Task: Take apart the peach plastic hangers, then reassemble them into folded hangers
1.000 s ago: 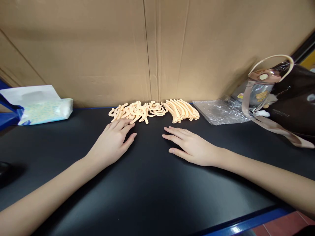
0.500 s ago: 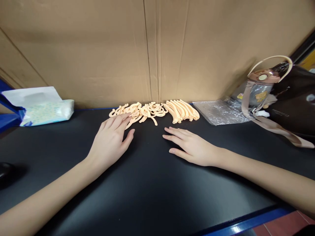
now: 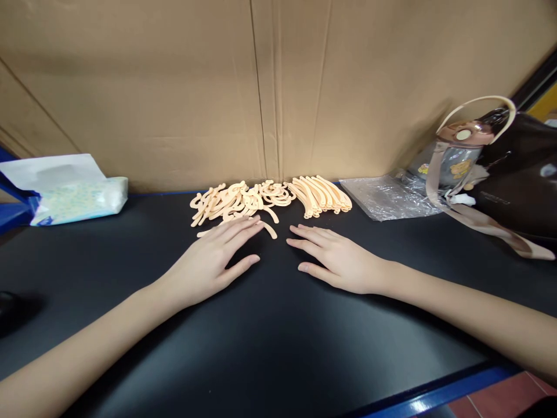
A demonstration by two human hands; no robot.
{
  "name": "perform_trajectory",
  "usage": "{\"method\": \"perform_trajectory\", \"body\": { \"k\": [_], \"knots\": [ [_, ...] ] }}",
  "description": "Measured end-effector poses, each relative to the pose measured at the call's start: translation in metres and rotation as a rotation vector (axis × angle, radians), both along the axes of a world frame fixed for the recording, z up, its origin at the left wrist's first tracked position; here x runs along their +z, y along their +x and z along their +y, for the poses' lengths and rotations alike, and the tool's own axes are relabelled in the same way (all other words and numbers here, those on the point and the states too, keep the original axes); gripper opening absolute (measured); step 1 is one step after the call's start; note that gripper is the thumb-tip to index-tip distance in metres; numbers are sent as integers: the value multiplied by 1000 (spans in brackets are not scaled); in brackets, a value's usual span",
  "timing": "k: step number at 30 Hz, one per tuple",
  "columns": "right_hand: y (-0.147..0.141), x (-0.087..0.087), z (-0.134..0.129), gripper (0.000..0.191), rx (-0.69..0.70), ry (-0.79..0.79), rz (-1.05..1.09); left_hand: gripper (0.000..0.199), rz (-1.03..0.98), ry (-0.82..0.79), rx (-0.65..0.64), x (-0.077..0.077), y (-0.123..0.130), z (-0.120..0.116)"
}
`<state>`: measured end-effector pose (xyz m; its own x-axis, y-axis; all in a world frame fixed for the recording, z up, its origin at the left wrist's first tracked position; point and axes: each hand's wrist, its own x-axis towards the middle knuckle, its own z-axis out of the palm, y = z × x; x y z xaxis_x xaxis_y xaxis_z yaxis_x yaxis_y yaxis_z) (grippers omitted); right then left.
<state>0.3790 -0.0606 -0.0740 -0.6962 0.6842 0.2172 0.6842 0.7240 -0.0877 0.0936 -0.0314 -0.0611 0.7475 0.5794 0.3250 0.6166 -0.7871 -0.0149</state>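
Observation:
A loose heap of cream-coloured curved pieces [image 3: 237, 200] lies at the back middle of the black table. Just right of it, similar pieces are lined up in a neat row [image 3: 321, 196]. My left hand [image 3: 217, 255] is palm down with fingers stretched out at the heap's front edge. Its fingertips lie over a curved piece [image 3: 270, 230] whose ends show on both sides of the fingers. My right hand [image 3: 333, 255] rests palm down in front of the neat row, fingers spread, with nothing in it.
A tissue pack [image 3: 80, 194] lies at the back left, and a dark object [image 3: 8, 305] at the left edge. To the right are a clear plastic bag [image 3: 387, 197], a strapped bottle [image 3: 459, 151] and a dark brown bag [image 3: 520, 174]. Cardboard [image 3: 174, 93] stands behind.
My left hand has moved right and slightly toward me, uncovering more of the heap's left side. A curved piece now shows under its fingertips, in front of the heap. My right hand has stayed put.

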Motion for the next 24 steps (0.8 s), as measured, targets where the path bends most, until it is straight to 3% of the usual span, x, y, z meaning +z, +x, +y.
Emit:
{"method": "perform_trajectory", "body": {
  "k": [3,7,10,13,16,24],
  "knots": [
    [0,0,0,53,-5,-8,-2,48,24,-135,-30,-1,0,0],
    [1,-1,1,54,-1,-4,2,43,-9,-147,-61,-2,4,-7],
    [1,-2,0,54,3,5,7,52,30,-129,-65,-2,7,-12],
    [0,-2,0,53,3,3,13,64,105,-219,-39,-2,6,-13],
    [0,0,0,53,5,-11,13,63,137,-304,-44,-1,5,-13],
    [-5,-2,0,52,-16,-35,125,68,70,-288,-88,-1,17,-8]
  ]
}}
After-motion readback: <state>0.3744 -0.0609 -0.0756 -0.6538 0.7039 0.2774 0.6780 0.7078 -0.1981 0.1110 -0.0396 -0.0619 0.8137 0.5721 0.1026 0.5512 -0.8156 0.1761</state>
